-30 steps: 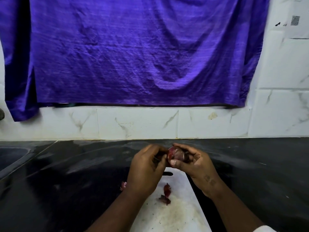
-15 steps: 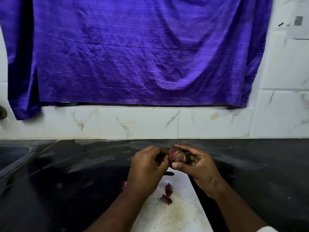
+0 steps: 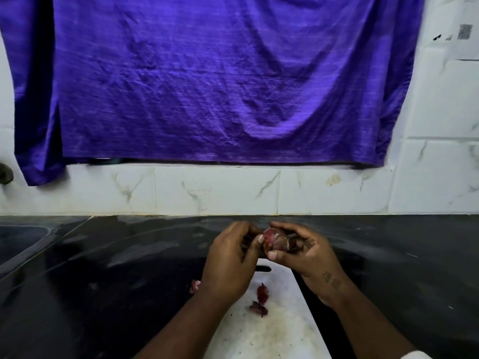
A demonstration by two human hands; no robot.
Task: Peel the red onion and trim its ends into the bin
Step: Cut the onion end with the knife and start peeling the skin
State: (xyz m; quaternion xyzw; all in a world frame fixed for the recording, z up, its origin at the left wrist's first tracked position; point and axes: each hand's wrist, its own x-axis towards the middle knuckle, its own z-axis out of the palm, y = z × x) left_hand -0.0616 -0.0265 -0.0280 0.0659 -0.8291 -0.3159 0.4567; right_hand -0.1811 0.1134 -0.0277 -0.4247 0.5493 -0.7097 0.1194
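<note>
A small red onion (image 3: 274, 242) is held above the far end of a white cutting board (image 3: 272, 330). My right hand (image 3: 305, 252) cups it from the right, thumb under it and fingers over the top. My left hand (image 3: 230, 263) is at its left side, with the thumb tip pressed against the onion's skin. Some pale flesh shows on the onion where skin is gone. Two dark red skin scraps (image 3: 261, 297) lie on the board below my hands. A third scrap (image 3: 195, 285) lies on the counter by my left wrist. No bin is in view.
The board lies on a glossy black counter (image 3: 103, 281). A sink basin (image 3: 20, 237) is set into the counter at the far left. White marble-look tiles (image 3: 215, 190) form the back wall, and a purple cloth (image 3: 207, 79) hangs over them.
My hands have stayed in place over the board. The onion has turned slightly in my fingers and my left thumb has shifted on its skin.
</note>
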